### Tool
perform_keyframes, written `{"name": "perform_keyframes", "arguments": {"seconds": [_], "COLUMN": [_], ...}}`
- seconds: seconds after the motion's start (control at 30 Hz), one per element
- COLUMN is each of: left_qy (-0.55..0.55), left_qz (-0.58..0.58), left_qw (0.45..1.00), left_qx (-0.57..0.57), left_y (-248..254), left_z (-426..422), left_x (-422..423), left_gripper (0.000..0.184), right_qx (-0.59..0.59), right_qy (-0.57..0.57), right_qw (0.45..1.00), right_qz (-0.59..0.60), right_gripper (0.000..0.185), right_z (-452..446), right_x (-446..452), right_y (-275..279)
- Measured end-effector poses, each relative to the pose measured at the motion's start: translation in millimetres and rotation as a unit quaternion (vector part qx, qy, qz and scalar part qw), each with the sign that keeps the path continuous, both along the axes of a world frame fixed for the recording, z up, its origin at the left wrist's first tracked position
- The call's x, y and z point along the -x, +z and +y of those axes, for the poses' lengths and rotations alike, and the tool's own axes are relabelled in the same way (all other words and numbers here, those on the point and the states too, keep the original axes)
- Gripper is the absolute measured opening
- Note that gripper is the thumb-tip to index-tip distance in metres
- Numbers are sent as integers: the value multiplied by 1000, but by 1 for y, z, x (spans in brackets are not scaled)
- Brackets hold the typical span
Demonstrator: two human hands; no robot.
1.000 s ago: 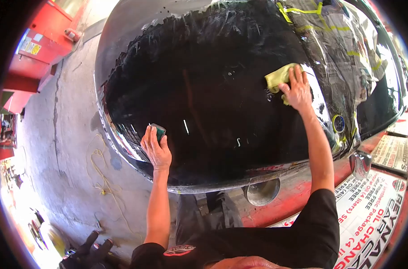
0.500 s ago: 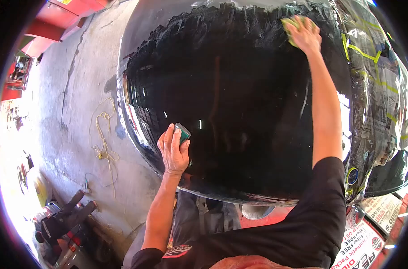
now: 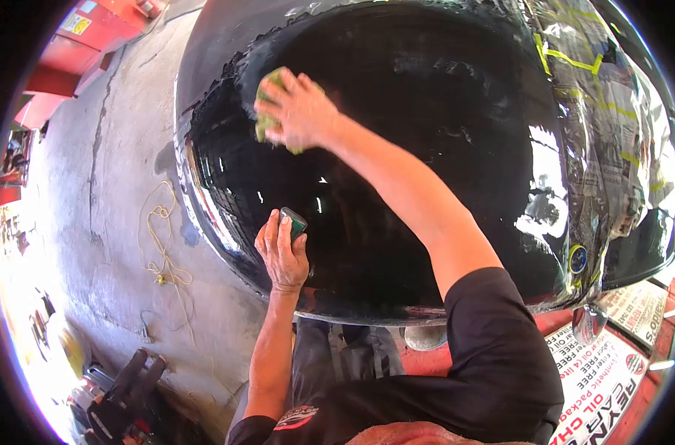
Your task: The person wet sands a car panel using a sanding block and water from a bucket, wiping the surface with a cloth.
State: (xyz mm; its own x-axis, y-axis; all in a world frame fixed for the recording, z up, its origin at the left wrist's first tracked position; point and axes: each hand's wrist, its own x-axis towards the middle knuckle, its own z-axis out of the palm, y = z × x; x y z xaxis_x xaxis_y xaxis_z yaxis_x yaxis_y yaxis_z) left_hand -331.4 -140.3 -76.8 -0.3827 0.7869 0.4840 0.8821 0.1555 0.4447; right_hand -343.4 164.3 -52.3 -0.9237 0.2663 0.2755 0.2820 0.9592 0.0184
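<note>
A wet, glossy black car panel (image 3: 397,200) fills the middle of the view. My right hand (image 3: 304,115) presses a yellow-green sponge (image 3: 266,111) on its far left part, fingers spread over the top. A dull, greyish wet film borders the shiny area there. Near the panel's front left, my left hand (image 3: 284,252) grips a small dark green block (image 3: 296,222), which looks like a sanding block. Its underside is hidden.
Newspaper masking (image 3: 586,141) with yellow tape covers the area right of the panel. A yellowish cord (image 3: 163,245) lies on the concrete floor (image 3: 107,193) at left. Red cabinets (image 3: 77,44) stand at upper left, a printed sign (image 3: 597,371) at lower right.
My right hand has swept the sponge from the panel's far right across to the left. The grey film along the far side has thinned. My left hand stays nearly in place with the block.
</note>
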Motion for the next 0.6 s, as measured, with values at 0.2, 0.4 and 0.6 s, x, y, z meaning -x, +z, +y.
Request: {"name": "perform_keyframes", "arguments": {"seconds": [0.2, 0.4, 0.6], "left_qy": [-22, -37, -28], "left_qz": [9, 25, 30], "left_qw": [1000, 999, 999], "left_qx": [-20, -27, -28], "left_y": [-1, -1, 2], "left_z": [0, 0, 1], "left_x": [3, 2, 0], "left_gripper": [47, 46, 45], "right_qx": [90, 60, 40], "right_qy": [-88, -374, -503], "right_qw": [991, 925, 863], "right_qz": [-53, -35, -11], "right_gripper": [64, 65, 70], "right_z": [-47, -22, 23], "right_x": [-141, -349, -489], "right_y": [26, 52, 35]}}
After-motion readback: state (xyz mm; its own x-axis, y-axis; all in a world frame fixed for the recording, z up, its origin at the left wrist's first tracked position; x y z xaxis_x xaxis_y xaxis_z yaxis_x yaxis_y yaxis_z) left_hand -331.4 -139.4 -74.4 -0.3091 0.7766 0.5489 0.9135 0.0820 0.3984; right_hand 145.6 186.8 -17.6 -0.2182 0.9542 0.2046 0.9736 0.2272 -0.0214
